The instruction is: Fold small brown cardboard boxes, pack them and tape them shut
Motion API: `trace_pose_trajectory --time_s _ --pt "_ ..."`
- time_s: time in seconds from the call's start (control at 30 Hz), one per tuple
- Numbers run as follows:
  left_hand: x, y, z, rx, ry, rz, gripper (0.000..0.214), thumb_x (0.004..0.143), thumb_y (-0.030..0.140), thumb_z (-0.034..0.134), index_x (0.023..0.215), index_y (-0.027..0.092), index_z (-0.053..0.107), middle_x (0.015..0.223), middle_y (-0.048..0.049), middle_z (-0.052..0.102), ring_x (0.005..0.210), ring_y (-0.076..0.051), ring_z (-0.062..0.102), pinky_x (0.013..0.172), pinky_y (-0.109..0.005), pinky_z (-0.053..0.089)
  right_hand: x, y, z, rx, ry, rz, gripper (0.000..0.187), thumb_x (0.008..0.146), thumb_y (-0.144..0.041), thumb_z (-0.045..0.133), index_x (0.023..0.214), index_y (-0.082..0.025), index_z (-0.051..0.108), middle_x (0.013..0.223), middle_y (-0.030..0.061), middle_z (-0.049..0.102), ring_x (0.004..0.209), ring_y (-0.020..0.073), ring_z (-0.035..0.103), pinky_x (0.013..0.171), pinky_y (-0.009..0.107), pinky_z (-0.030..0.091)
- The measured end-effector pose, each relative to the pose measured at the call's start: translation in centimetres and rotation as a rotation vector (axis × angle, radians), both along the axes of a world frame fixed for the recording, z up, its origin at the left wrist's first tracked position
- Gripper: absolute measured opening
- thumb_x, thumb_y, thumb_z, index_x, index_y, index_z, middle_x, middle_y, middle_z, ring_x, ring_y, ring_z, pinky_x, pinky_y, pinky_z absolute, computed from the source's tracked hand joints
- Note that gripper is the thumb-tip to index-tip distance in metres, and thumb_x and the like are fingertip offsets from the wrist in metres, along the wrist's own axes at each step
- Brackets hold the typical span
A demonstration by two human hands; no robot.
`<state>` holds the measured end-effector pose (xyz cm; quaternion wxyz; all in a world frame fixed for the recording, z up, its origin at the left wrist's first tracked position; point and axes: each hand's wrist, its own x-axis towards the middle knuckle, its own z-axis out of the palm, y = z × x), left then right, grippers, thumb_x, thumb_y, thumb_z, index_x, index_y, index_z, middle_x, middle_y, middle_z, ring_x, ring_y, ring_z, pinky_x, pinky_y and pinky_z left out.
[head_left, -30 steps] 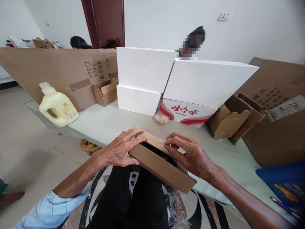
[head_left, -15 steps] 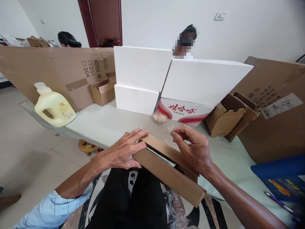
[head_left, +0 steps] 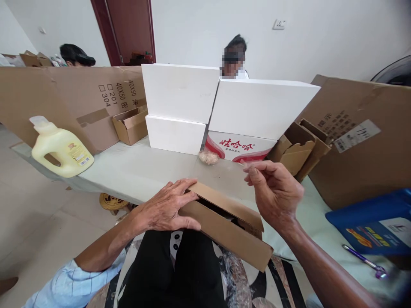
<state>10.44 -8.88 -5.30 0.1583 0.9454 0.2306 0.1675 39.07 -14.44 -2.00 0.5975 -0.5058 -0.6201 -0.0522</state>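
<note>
My left hand (head_left: 175, 205) grips the left end of a long, narrow brown cardboard box (head_left: 231, 239), thumb on the near side and fingers over the far edge. The box lies at the table's front edge above my lap, its long top gap partly open and dark inside. Apart from the box, to its upper right, my right hand (head_left: 278, 188) is raised in a pinch. A small translucent strip (head_left: 244, 164) sticks out of its fingertips; what it is made of I cannot tell. Behind, a crumpled clear plastic bundle (head_left: 208, 158) lies on the table.
White boxes (head_left: 180, 92) are stacked at the back, above a red-and-white carton (head_left: 240, 147). A yellow jug (head_left: 62, 149) stands left; small open cardboard boxes (head_left: 295, 147) stand right. A blue container (head_left: 369, 226) and a purple pen-like object (head_left: 362, 259) lie at right. Two people are beyond.
My right hand has lifted away from the box, up and to the right, with the translucent strip. My left hand stays on the box, whose gap looks narrower. The view has shifted slightly.
</note>
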Motion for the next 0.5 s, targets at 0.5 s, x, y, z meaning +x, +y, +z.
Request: trace_pose_trajectory --time_s 0.5 --pt "-2.8 -3.2 -4.4 0.310 -0.329 -0.011 0.023 0.099 0.028 0.073 0.116 0.017 0.063 0.160 -0.0259 0.052 0.157 -0.040 0.047 0.123 -0.059 0.052 1.5 -2.4 -1.2 0.145 -0.046 -0.028 0.010 0.105 -0.028 0.069 0.095 -0.026 0.069 0.089 0.0021 0.075 0.069 0.0177 0.070 0.064 0.034 0.059"
